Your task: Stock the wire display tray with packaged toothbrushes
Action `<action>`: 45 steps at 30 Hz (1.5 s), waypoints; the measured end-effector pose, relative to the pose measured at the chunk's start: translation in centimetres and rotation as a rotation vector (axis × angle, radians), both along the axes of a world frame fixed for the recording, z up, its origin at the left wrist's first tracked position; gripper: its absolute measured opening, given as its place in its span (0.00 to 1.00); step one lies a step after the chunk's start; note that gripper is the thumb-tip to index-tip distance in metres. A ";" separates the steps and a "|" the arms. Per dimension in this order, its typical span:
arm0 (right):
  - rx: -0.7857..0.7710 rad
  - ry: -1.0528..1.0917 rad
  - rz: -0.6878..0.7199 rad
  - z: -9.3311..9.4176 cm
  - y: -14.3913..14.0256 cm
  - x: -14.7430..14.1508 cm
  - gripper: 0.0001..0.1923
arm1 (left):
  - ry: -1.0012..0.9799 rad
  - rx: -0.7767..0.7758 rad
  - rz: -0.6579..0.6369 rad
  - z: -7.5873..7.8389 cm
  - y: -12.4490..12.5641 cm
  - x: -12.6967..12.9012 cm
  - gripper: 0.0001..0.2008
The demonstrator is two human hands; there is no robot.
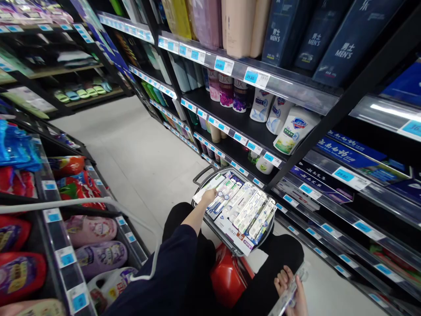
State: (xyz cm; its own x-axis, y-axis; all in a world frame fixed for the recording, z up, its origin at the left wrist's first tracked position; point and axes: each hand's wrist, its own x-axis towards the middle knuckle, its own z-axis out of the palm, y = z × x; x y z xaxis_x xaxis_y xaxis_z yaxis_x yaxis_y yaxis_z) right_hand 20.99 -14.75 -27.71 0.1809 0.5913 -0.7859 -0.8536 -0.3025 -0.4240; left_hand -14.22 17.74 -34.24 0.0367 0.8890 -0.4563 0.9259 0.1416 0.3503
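Observation:
Between my knees is a dark shopping basket (198, 176) filled with toothbrush packs (248, 206) lying in a row on white card trays. My left hand (208, 197) reaches to the basket's left end, its fingers closed at the edge of a toothbrush pack there; the fingertips are partly hidden. Low at the right, near my right knee, my right hand (291, 283) grips a clear-fronted blister pack (287, 296), tilted, with fingers on one side and the thumb on the other. The pack's contents are too unclear to tell.
A red object (228, 276) sits below the basket. Shelves on the right hold white bottles (292, 129), dark blue boxes (348, 48) and toothpaste boxes (355, 158). At left, a shelf unit carries detergent bottles (98, 259); a white cable (125, 204) crosses in front. Grey floor (131, 149) runs between.

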 end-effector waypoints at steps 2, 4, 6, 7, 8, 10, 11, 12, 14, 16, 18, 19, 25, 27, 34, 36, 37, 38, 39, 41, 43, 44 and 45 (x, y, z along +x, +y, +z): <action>-0.004 -0.018 0.008 -0.1 -0.1 0.2 0.33 | -0.001 0.025 0.016 -0.3 -0.3 0.2 0.14; 0.004 -0.041 0.033 -0.3 -0.3 0.4 0.32 | -0.002 0.050 0.028 -0.3 -0.6 0.4 0.13; 0.012 -0.067 0.063 -0.5 -0.5 0.6 0.32 | -0.005 0.069 0.035 -0.2 -1.0 0.6 0.13; 0.015 -0.075 0.072 -0.6 -0.6 0.6 0.32 | -0.007 0.079 0.036 -0.1 -1.1 0.7 0.13; 0.015 -0.080 0.074 -0.6 -0.6 0.6 0.32 | -0.010 0.090 0.036 0.1 -1.3 0.8 0.14; 0.006 -0.077 0.067 -0.6 -0.7 0.6 0.32 | -0.016 0.111 0.028 0.6 -1.5 1.1 0.16; -0.002 -0.071 0.059 -0.5 -0.7 0.6 0.32 | -0.019 0.121 0.020 0.8 -1.6 1.2 0.17; -0.011 -0.062 0.047 -0.5 -0.7 0.6 0.32 | -0.020 0.128 0.008 1.1 -1.8 1.4 0.18; -0.018 -0.041 0.025 -0.3 -0.7 0.5 0.33 | -0.017 0.138 -0.026 1.6 -2.0 1.7 0.20; -0.006 -0.023 0.009 -0.2 -0.6 0.4 0.32 | -0.008 0.140 -0.065 1.9 -2.2 2.0 0.23; -0.004 -0.016 0.004 -0.2 -0.6 0.3 0.32 | 0.009 0.135 -0.093 2.1 -2.4 2.3 0.27; -0.010 -0.016 0.002 -0.1 -0.5 0.3 0.33 | 0.020 0.131 -0.104 2.2 -2.6 2.5 0.30; -0.004 0.000 -0.008 -0.3 -0.6 0.4 0.32 | 0.080 0.122 -0.180 2.2 -3.5 3.7 0.41; 0.008 0.004 -0.012 -0.6 -0.7 0.5 0.31 | 0.096 0.107 -0.195 2.1 -3.6 3.9 0.38; 0.039 -0.030 0.041 -1.3 -1.1 0.7 0.29 | 0.136 0.080 -0.204 2.1 -3.3 4.4 0.33; 0.034 -0.008 0.021 -1.2 -1.1 0.6 0.29 | 0.141 0.076 -0.204 2.1 -3.2 4.5 0.33; 0.039 0.001 0.016 -1.2 -1.1 0.6 0.28 | 0.144 0.075 -0.202 2.1 -3.1 4.6 0.33; 0.046 0.008 0.015 -1.1 -1.0 0.6 0.28 | 0.146 0.074 -0.200 2.1 -3.1 4.7 0.33; 0.055 0.011 0.016 -1.0 -1.0 0.6 0.28 | 0.148 0.075 -0.198 2.2 -3.1 4.7 0.33; 0.066 -0.002 0.026 -0.9 -1.0 0.5 0.28 | 0.151 0.083 -0.194 2.6 -3.1 4.8 0.33; 0.057 -0.034 0.036 -0.9 -1.0 0.5 0.29 | 0.158 0.111 -0.188 3.3 -3.3 4.9 0.35; 0.052 -0.049 0.039 -0.9 -1.0 0.5 0.30 | 0.158 0.143 -0.186 3.8 -3.5 5.0 0.36; 0.049 -0.057 0.042 -0.9 -1.0 0.5 0.30 | 0.149 0.189 -0.192 4.3 -3.7 5.3 0.36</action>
State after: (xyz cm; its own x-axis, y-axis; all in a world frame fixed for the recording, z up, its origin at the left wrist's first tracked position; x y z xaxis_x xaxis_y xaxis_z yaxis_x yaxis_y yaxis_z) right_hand 21.51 -15.75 -28.57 0.1988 0.6371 -0.7447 -0.8145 -0.3153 -0.4871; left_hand -8.88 14.00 -29.89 0.1569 0.9420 -0.2968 0.9726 -0.0952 0.2121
